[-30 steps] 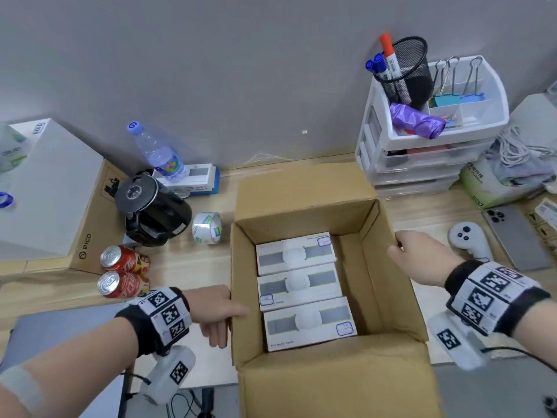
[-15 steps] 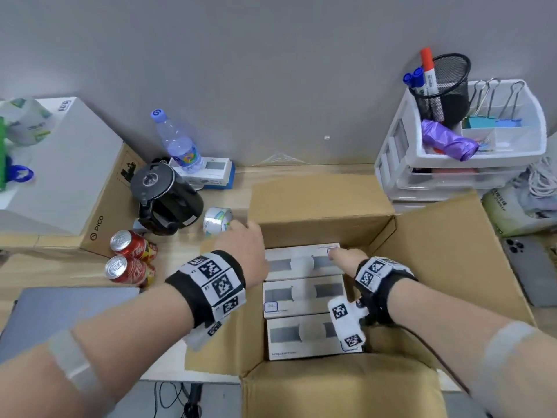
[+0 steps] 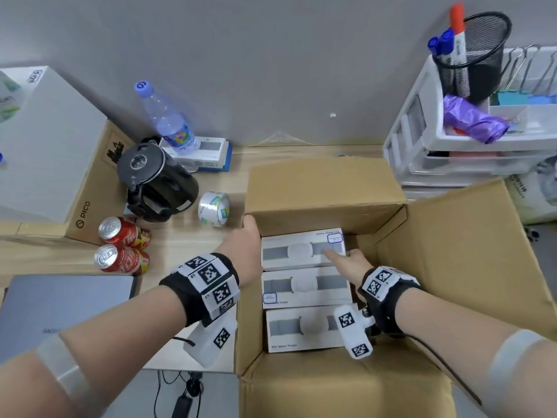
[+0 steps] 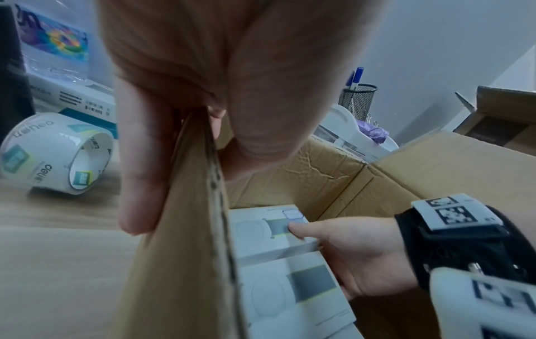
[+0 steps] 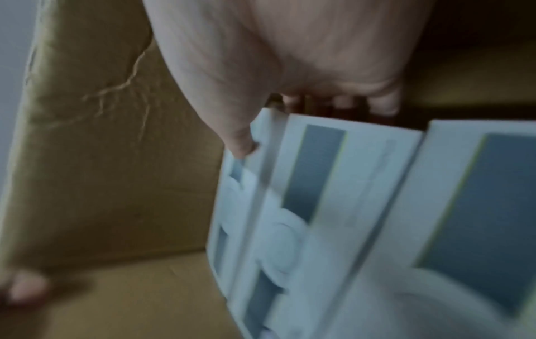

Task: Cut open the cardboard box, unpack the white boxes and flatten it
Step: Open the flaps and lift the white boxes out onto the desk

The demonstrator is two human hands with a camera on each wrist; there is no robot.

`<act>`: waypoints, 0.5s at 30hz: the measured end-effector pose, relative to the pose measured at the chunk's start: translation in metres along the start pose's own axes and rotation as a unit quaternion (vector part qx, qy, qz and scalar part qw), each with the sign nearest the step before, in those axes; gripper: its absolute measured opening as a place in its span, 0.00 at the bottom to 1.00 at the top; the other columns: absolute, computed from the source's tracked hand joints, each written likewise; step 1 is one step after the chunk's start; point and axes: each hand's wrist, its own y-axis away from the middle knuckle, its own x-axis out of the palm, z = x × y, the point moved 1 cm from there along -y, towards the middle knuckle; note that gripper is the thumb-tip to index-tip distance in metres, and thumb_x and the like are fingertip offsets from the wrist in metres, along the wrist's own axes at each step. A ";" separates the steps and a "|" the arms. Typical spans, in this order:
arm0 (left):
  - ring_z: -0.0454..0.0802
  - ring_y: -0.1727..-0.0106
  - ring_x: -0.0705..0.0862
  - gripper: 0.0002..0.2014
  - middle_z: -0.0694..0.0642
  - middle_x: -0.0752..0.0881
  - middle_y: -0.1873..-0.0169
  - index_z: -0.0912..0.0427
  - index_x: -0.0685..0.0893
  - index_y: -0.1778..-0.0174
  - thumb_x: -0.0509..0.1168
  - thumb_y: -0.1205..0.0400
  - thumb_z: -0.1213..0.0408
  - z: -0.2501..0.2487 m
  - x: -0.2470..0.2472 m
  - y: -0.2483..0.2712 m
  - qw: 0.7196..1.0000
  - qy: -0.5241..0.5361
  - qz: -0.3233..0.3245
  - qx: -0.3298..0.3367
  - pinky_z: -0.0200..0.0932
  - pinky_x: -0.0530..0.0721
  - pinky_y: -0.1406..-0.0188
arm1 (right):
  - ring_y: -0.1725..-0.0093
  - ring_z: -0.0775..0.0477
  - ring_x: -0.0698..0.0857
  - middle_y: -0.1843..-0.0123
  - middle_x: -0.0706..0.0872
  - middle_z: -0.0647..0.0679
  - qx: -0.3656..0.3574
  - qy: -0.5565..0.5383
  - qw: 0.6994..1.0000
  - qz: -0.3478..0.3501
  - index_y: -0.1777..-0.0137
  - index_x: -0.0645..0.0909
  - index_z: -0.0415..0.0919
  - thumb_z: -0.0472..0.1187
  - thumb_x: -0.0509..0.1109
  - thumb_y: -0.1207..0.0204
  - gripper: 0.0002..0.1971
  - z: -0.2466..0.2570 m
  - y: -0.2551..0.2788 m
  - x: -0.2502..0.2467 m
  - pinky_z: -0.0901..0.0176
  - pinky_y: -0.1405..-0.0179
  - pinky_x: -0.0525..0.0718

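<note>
Both hands at the opened cardboard box (image 3: 325, 188), the right one taking the far white box (image 3: 301, 248).

The left hand (image 3: 244, 254) grips the box's left wall at its far corner, fingers outside, thumb inside. The right hand (image 3: 346, 263) reaches inside, thumb on the far white box's top, fingers curled round its right end. Two more white boxes (image 3: 304, 288) lie nearer in the row. Bare floor shows right of them. Flaps are folded outward; a tape roll (image 3: 214, 208) stands on the tabletop (image 3: 180, 242) left.
</note>
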 end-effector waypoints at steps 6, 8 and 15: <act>0.48 0.71 0.76 0.16 0.57 0.75 0.68 0.62 0.62 0.46 0.59 0.22 0.80 -0.001 -0.001 0.002 1.000 -0.016 -0.007 0.003 0.40 0.65 0.80 | 0.46 0.39 0.79 0.44 0.79 0.40 -0.075 0.013 0.996 -0.053 0.27 0.68 0.30 0.63 0.62 0.18 0.35 -0.004 0.005 0.010 0.52 0.48 0.74; 0.48 0.72 0.76 0.16 0.57 0.75 0.69 0.62 0.61 0.47 0.59 0.22 0.79 0.000 -0.001 0.003 1.000 -0.022 -0.002 0.002 0.40 0.65 0.80 | 0.55 0.40 0.80 0.52 0.81 0.42 -0.087 0.022 0.992 -0.085 0.42 0.75 0.32 0.63 0.64 0.19 0.30 -0.001 0.008 0.009 0.52 0.55 0.75; 0.48 0.71 0.75 0.17 0.54 0.76 0.67 0.62 0.66 0.37 0.60 0.20 0.70 -0.006 -0.011 0.013 0.988 -0.147 0.040 -0.006 0.43 0.74 0.73 | 0.69 0.49 0.71 0.67 0.71 0.47 -0.133 0.041 0.989 -0.057 0.62 0.69 0.40 0.61 0.65 0.19 0.24 -0.005 0.038 -0.018 0.55 0.70 0.67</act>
